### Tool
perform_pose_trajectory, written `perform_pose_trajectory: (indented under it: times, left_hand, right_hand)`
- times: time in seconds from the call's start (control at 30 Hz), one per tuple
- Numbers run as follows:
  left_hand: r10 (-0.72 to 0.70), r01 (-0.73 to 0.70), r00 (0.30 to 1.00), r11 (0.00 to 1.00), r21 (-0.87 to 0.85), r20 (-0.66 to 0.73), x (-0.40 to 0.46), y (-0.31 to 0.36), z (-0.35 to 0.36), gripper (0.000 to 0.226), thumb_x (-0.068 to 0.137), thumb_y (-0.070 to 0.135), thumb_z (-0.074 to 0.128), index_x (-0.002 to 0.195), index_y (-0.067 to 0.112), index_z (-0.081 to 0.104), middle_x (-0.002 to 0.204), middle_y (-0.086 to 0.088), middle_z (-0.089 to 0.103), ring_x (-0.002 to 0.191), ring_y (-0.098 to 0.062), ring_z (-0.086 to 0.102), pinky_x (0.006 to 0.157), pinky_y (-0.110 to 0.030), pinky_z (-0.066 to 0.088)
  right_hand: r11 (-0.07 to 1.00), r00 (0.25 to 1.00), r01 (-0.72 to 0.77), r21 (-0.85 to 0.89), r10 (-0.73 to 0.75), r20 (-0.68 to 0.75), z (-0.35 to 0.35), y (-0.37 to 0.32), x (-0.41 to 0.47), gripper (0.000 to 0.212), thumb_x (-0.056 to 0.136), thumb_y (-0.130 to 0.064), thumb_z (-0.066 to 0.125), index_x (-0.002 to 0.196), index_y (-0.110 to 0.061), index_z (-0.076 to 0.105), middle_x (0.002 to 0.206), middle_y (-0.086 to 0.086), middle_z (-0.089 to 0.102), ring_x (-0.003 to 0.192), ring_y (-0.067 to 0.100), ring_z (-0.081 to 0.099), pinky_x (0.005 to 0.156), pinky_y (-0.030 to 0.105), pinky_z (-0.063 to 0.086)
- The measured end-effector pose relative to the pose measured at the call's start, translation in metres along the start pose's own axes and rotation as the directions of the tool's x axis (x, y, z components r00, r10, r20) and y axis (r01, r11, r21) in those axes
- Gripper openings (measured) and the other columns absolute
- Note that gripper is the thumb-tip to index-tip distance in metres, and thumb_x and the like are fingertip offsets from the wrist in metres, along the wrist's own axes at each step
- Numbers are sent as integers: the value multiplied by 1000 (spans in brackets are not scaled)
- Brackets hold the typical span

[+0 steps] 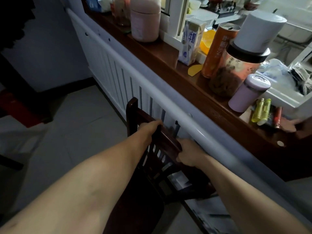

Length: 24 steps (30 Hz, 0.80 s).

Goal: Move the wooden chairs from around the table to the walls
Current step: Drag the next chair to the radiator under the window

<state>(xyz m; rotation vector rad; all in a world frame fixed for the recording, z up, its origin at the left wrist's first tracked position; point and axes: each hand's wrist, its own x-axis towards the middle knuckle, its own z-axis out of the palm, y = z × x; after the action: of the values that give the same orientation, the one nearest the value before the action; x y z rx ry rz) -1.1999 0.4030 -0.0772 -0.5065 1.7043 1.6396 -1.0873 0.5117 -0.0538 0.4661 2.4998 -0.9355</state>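
A dark wooden chair with a slatted back stands close against the white wall panel under the window ledge. My left hand is closed over the chair's top rail. My right hand grips the same rail further along, nearer the wall. The chair's seat and legs lie mostly hidden beneath my forearms.
A brown wooden ledge above the panel carries a pink pot, a milk carton, an orange can, jars and a lilac tin. Dark furniture stands at the left. Pale floor tiles stretch between.
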Motion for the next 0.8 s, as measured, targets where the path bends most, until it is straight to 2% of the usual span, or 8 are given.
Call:
perform_pose_trajectory:
  times: [0.1, 0.27, 0.37, 0.53, 0.6, 0.67, 0.73, 0.8]
  left_hand:
    - [19, -19, 1000, 1000, 8, -8, 4, -2, 3, 66, 76, 21, 72, 130, -4, 45, 119, -21, 60, 96, -31, 63, 74, -34, 54]
    - [22, -23, 1000, 1000, 12, 18, 4, -1, 2, 74, 76, 29, 74, 134, -3, 42, 120, -20, 61, 98, -30, 63, 73, -33, 53]
    - [20, -20, 999, 1000, 17, 47, 0, 1, 1, 76, 78, 33, 73, 138, -1, 39, 122, -20, 60, 96, -28, 63, 75, -34, 53]
    - [45, -48, 998, 996, 75, 47, -12, -1, -5, 78, 78, 38, 72, 139, 1, 40, 123, -15, 60, 73, -16, 58, 50, -23, 46]
    - [44, -48, 998, 993, 109, 40, -17, -2, -12, 72, 81, 38, 69, 138, 3, 41, 126, -13, 60, 71, -14, 56, 49, -22, 42]
    - [32, -37, 999, 992, 118, 44, -21, 0, -20, 66, 84, 37, 66, 137, 5, 42, 129, -14, 57, 83, -19, 59, 56, -24, 43]
    - [27, -30, 999, 993, 111, 29, -28, 1, -31, 65, 86, 37, 64, 138, 6, 42, 134, -13, 53, 111, -26, 56, 74, -27, 43]
    - [34, -34, 999, 991, 127, 2, -34, 3, -45, 64, 87, 38, 62, 140, 8, 42, 138, -12, 50, 118, -25, 52, 80, -28, 39]
  right_hand:
    - [999, 999, -7, -45, 5, -41, 0, 4, 2, 34, 81, -3, 61, 114, -10, 57, 91, 6, 59, 84, 23, 60, 73, 25, 45]
    - [993, 989, -33, -111, 16, -145, 9, 4, 1, 39, 83, -6, 61, 120, -10, 51, 111, 13, 63, 100, 28, 62, 81, 27, 47]
    - [990, 980, -53, -132, 26, -198, 15, 2, -1, 42, 83, -6, 61, 122, -12, 47, 114, 11, 62, 101, 28, 62, 80, 29, 48]
    - [987, 976, -74, -140, 42, -214, 18, 0, -5, 46, 84, -10, 62, 126, -12, 42, 119, 12, 60, 105, 28, 61, 87, 36, 52]
    - [987, 975, -87, -131, 58, -214, 18, -3, -6, 48, 84, -11, 62, 127, -12, 40, 119, 13, 59, 104, 28, 61, 88, 39, 53]
    - [991, 974, -90, -101, 66, -218, 20, -8, -7, 55, 84, -13, 63, 131, -13, 36, 121, 13, 56, 107, 29, 59, 90, 42, 53]
    - [995, 971, -67, -72, 48, -234, 23, -15, -9, 66, 83, -13, 64, 138, -15, 27, 129, 14, 49, 116, 30, 53, 97, 44, 49]
    - [995, 960, -39, -92, 12, -280, 27, -23, -12, 76, 83, -14, 64, 144, -14, 20, 138, 16, 40, 126, 31, 42, 104, 46, 41]
